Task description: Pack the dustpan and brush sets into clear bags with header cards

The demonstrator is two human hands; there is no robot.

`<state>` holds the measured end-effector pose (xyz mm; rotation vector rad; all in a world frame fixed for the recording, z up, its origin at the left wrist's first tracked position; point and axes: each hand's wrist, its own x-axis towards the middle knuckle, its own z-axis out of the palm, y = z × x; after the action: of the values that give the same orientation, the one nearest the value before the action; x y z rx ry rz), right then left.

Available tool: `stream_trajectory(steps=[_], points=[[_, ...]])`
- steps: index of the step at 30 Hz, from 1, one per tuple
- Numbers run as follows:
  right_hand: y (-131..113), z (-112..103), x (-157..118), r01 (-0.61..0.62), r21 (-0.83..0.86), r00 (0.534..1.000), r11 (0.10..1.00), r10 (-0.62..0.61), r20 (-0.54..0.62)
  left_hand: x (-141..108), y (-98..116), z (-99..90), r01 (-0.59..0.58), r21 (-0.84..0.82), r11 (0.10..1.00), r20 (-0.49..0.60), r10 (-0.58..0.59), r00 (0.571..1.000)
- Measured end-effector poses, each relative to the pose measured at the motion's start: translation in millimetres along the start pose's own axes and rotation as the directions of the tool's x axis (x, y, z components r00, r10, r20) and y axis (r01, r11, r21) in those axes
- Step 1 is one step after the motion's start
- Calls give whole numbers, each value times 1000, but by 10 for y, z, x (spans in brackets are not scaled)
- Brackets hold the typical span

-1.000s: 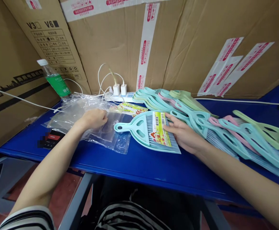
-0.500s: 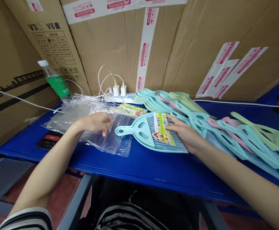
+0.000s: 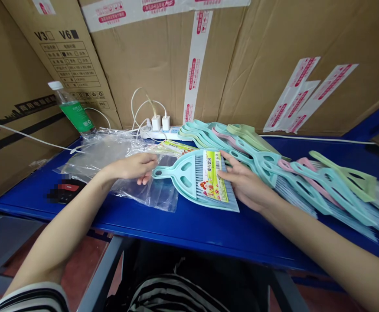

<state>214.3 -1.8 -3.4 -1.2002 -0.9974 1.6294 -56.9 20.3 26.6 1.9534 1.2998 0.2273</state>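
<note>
A turquoise plastic hand brush (image 3: 184, 175) with grey bristles and a paper label (image 3: 214, 175) lies on the blue table (image 3: 189, 232). My right hand (image 3: 246, 184) grips its head at the label's right edge. My left hand (image 3: 134, 168) is open, fingers curled slightly, just left of the brush's handle and touching neither. It lies above a clear plastic bag (image 3: 150, 195), which partly runs under the brush. Beside my right hand lies a heap of similar turquoise, pink and green brushes (image 3: 319, 182).
Behind the bag stand a water bottle (image 3: 72, 112) and a power strip (image 3: 157, 135) with white chargers. More printed cards (image 3: 178, 147) lie beyond the brush. A blurred black and red object (image 3: 67, 188) sits at left. Cardboard boxes (image 3: 144, 65) wall off the table's back.
The brush has swung, its head turning toward me and its handle tilting up at left. My left hand has slid right toward the handle, and my right hand has followed the brush.
</note>
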Motion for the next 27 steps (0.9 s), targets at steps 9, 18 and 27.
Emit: stream_trajectory(steps=[9,18,27], points=[[15,-97,42,62,-14,996,998,-61,68,89,107,195,-120,-299,947,13,130,991],[-70,11,-7,-20,-12,997,1000,19,-70,0,175,101,-7,331,944,-395,146,907],[-15,-98,64,13,-16,1000,1000,-13,-25,-52,197,-33,516,660,546,-440,-277,855]])
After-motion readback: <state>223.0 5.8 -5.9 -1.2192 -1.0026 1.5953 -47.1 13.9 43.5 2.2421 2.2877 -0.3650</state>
